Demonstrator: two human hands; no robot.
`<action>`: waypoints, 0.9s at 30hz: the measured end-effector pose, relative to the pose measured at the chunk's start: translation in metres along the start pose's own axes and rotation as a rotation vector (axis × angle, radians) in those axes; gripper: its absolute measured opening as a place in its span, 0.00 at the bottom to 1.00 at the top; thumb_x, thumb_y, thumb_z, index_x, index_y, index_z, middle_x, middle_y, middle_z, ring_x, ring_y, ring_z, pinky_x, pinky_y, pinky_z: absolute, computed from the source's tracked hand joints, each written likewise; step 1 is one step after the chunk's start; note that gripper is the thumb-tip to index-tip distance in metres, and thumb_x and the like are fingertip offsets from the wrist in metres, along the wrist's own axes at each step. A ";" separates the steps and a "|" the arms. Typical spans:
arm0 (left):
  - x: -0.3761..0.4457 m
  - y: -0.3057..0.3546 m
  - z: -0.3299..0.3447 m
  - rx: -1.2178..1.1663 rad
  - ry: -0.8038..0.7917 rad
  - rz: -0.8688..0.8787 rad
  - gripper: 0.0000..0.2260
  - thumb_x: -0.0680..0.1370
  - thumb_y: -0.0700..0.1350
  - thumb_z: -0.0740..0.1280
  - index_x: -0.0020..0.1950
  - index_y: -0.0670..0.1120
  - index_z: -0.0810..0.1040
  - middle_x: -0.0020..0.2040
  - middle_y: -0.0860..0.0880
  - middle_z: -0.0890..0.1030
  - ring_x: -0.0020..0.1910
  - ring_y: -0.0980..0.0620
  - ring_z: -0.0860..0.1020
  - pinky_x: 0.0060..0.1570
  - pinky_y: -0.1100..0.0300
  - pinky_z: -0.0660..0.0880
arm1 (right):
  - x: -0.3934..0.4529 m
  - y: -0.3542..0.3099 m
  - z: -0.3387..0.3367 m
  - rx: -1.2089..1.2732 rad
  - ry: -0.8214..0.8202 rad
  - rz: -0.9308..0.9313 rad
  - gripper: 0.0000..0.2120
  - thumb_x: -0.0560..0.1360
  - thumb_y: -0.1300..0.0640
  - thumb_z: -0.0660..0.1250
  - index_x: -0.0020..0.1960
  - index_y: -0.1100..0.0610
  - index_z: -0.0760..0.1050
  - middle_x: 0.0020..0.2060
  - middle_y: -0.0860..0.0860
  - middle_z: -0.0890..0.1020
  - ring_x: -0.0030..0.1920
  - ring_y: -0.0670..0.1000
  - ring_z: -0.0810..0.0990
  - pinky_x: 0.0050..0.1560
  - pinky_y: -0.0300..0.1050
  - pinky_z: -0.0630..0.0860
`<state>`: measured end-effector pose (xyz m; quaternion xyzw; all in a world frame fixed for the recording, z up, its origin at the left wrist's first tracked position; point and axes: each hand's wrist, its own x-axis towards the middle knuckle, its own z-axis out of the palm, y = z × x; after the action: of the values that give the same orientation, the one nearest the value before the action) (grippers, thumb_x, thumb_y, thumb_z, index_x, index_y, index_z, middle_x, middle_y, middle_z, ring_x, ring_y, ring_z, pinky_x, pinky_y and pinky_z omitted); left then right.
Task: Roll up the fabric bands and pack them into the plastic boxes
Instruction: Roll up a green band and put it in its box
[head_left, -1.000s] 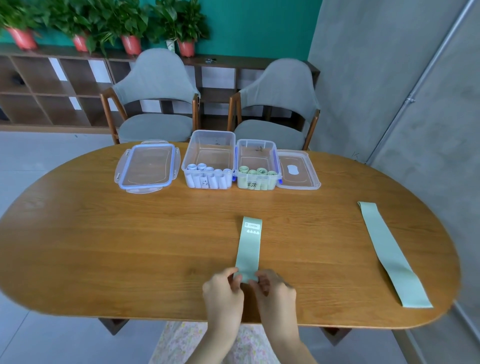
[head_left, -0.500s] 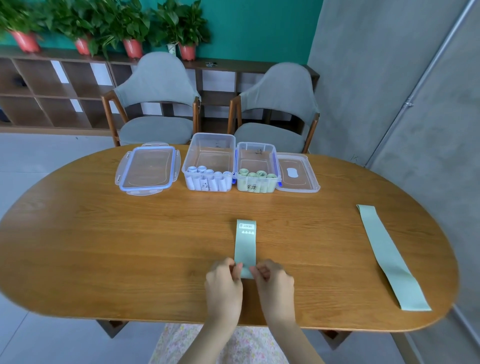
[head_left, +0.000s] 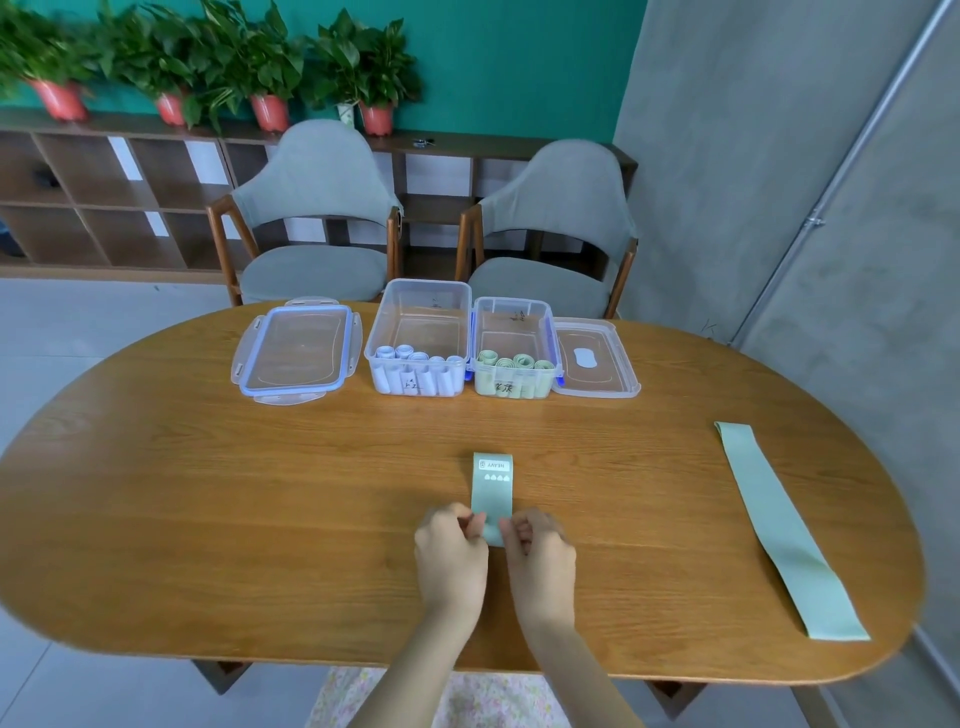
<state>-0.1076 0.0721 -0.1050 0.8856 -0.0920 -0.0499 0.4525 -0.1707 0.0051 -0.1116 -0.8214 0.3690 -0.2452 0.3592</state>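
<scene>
A pale green fabric band (head_left: 492, 488) lies on the wooden table (head_left: 208, 493) in front of me, its near end rolled up. My left hand (head_left: 451, 558) pinches the roll's left side and my right hand (head_left: 540, 558) pinches its right side. A printed label shows on the band's far end. A second green band (head_left: 784, 530) lies flat at the table's right. At the back stand two open clear boxes: the left box (head_left: 421, 338) holds several white rolls, the right box (head_left: 514, 345) holds several green rolls.
A blue-rimmed lid (head_left: 296, 353) lies left of the boxes and a clear lid (head_left: 595, 358) lies right of them. Two grey chairs (head_left: 317, 218) stand behind the table. A grey wall (head_left: 779, 182) runs close along the right.
The flat part of the green band has grown shorter as the roll under my fingers advanced away from me. Both hands moved slightly forward with it.
</scene>
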 end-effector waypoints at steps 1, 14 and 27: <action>0.004 0.001 0.001 0.000 -0.002 -0.014 0.11 0.76 0.45 0.68 0.34 0.48 0.76 0.34 0.49 0.78 0.36 0.49 0.76 0.33 0.61 0.66 | -0.001 0.002 0.004 0.006 -0.008 -0.018 0.04 0.76 0.56 0.67 0.43 0.55 0.75 0.39 0.48 0.76 0.37 0.48 0.77 0.36 0.38 0.73; 0.014 0.004 0.010 -0.094 0.038 0.033 0.04 0.74 0.46 0.71 0.47 0.47 0.83 0.41 0.51 0.79 0.39 0.54 0.77 0.38 0.66 0.67 | 0.021 0.010 0.012 0.007 -0.031 -0.107 0.08 0.78 0.59 0.65 0.54 0.57 0.80 0.46 0.51 0.75 0.40 0.47 0.76 0.43 0.35 0.71; 0.046 0.014 0.026 -0.125 0.066 -0.009 0.04 0.74 0.42 0.70 0.47 0.47 0.82 0.40 0.51 0.82 0.41 0.52 0.80 0.42 0.61 0.74 | 0.065 0.004 0.024 -0.009 -0.057 -0.046 0.08 0.79 0.56 0.62 0.51 0.56 0.79 0.46 0.50 0.78 0.43 0.49 0.79 0.43 0.40 0.74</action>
<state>-0.0684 0.0340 -0.1093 0.8572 -0.0696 -0.0285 0.5095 -0.1167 -0.0380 -0.1210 -0.8380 0.3406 -0.2281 0.3601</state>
